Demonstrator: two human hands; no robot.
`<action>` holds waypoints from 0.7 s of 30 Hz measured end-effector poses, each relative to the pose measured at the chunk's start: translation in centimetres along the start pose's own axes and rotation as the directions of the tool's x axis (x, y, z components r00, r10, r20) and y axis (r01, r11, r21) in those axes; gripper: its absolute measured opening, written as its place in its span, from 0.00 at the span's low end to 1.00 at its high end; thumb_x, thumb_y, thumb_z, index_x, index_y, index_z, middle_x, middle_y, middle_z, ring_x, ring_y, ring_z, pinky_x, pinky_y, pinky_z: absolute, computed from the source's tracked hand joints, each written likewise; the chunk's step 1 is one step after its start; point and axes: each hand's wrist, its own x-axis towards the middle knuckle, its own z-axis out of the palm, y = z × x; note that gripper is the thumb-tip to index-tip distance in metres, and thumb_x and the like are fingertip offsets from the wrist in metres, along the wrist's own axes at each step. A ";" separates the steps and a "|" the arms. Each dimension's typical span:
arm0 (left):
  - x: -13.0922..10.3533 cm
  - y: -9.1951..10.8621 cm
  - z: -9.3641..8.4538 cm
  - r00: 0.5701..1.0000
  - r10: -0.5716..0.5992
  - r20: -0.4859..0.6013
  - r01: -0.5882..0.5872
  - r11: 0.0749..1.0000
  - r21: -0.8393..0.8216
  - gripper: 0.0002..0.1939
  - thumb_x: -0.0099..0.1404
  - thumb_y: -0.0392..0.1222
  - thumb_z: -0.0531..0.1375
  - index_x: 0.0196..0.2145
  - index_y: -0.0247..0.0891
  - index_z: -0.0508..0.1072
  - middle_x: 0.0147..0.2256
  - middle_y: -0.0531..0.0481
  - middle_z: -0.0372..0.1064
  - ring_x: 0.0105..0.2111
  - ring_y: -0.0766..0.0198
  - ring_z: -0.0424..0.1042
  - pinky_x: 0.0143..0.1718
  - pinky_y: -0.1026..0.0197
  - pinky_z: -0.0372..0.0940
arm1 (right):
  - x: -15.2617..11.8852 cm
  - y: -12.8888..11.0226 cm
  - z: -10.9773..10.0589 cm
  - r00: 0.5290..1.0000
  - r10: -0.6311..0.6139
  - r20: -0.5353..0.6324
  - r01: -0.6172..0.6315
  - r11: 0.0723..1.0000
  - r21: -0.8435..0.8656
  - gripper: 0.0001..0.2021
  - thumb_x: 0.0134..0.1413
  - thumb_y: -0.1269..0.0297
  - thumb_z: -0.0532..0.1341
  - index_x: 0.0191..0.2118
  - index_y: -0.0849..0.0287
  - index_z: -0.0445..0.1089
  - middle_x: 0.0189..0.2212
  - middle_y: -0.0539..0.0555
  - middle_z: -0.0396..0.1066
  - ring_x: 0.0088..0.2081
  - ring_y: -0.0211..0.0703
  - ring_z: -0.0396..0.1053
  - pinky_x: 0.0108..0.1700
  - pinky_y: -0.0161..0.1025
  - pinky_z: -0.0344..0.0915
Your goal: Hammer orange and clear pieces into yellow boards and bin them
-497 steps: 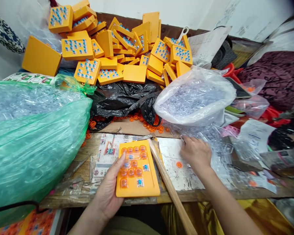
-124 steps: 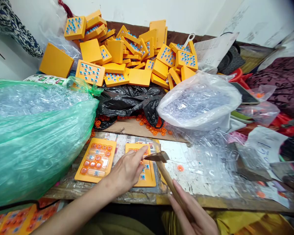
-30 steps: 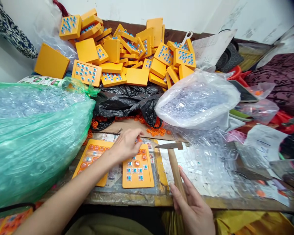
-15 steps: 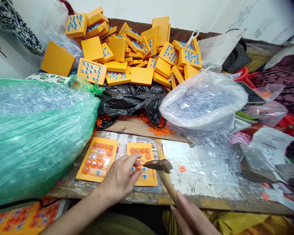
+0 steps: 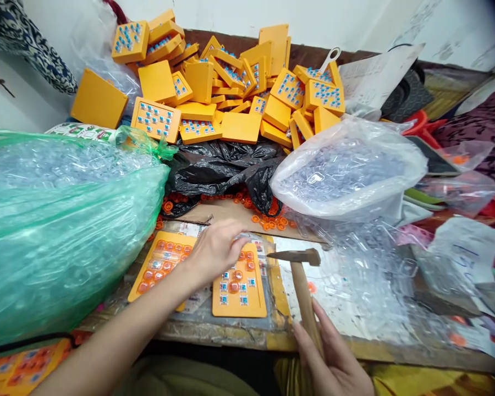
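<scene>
My right hand (image 5: 334, 352) is wrapped round the wooden handle of a hammer (image 5: 301, 286). Its dark metal head, pointed toward the left, hangs above the bench right of a yellow panel (image 5: 239, 308). That panel carries blue switches in its lower part and orange ring-like pieces, some under clear caps. My left hand (image 5: 216, 247) hovers over the panel's upper left corner, thumb and forefinger apart, with nothing plainly visible between them; its other fingers are hidden. Partly behind my left forearm lies a second yellow panel (image 5: 138, 297), fitted with orange pieces and clear caps.
Yellow cases (image 5: 241, 127) with blue switches are heaped at the back. A green bag (image 5: 74, 242) of clear plastic parts bulges on the left, a white bag (image 5: 346, 203) of them on the right. Loose orange rings (image 5: 268, 223) lie by a black bag (image 5: 226, 165); clear parts (image 5: 367, 275) spread rightward.
My left hand has moved up from the middle of the nearer right panel to its top edge, uncovering switches. The hammer has shifted right, its head a little higher and away from the panel.
</scene>
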 end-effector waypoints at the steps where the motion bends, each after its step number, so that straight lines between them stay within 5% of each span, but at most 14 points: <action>1: 1.8 -0.1 0.4 0.997 0.000 0.073 -0.005 0.998 0.058 0.10 0.67 0.34 0.54 0.41 0.32 0.74 0.43 0.42 0.74 0.44 0.56 0.72 0.49 0.54 0.66 | 0.4 0.1 0.2 0.998 0.058 -0.005 -0.057 0.998 0.027 0.29 0.46 0.54 0.68 0.55 0.55 0.71 0.51 0.53 0.74 0.47 0.52 0.75 0.43 0.36 0.75; 5: 6.9 -0.9 2.8 0.984 0.006 0.180 -0.022 0.996 0.084 0.08 0.68 0.36 0.56 0.43 0.35 0.74 0.46 0.44 0.72 0.47 0.58 0.71 0.50 0.52 0.66 | 0.6 -0.3 0.7 0.986 0.165 -0.001 -0.164 0.978 0.127 0.36 0.44 0.52 0.69 0.60 0.55 0.66 0.48 0.54 0.75 0.25 0.39 0.73 0.23 0.32 0.70; 8: 8.1 -1.7 4.0 0.971 -0.037 0.235 0.013 0.995 0.101 0.12 0.68 0.44 0.57 0.47 0.37 0.71 0.48 0.44 0.69 0.44 0.59 0.71 0.45 0.50 0.69 | 0.1 -1.0 0.9 0.978 0.202 -0.050 -0.194 0.973 0.128 0.37 0.44 0.50 0.69 0.60 0.57 0.65 0.31 0.50 0.77 0.17 0.33 0.60 0.18 0.30 0.63; 12: 8.2 -2.7 3.9 0.962 -0.092 0.256 0.063 0.991 0.119 0.13 0.69 0.45 0.56 0.47 0.38 0.71 0.48 0.44 0.69 0.43 0.59 0.71 0.45 0.52 0.69 | 0.0 -1.1 1.0 0.974 0.222 -0.041 -0.214 0.967 0.139 0.39 0.42 0.48 0.69 0.61 0.59 0.65 0.23 0.47 0.72 0.17 0.34 0.58 0.19 0.31 0.63; 17: 7.2 -2.4 2.7 0.970 -0.109 0.216 0.085 0.989 0.119 0.09 0.68 0.39 0.57 0.43 0.35 0.72 0.44 0.44 0.71 0.43 0.59 0.71 0.45 0.52 0.68 | 0.4 -0.2 0.4 0.980 0.196 0.018 -0.197 0.974 0.114 0.38 0.43 0.49 0.69 0.60 0.60 0.65 0.34 0.52 0.79 0.17 0.34 0.63 0.19 0.32 0.66; 21: 2.1 -0.8 0.5 0.986 -0.059 0.156 0.051 0.997 0.059 0.12 0.63 0.31 0.57 0.45 0.34 0.70 0.40 0.44 0.72 0.41 0.59 0.71 0.46 0.57 0.67 | -0.7 -0.4 0.2 0.998 0.004 -0.056 -0.004 1.000 0.004 0.26 0.46 0.52 0.68 0.51 0.58 0.74 0.47 0.54 0.77 0.40 0.47 0.77 0.40 0.33 0.74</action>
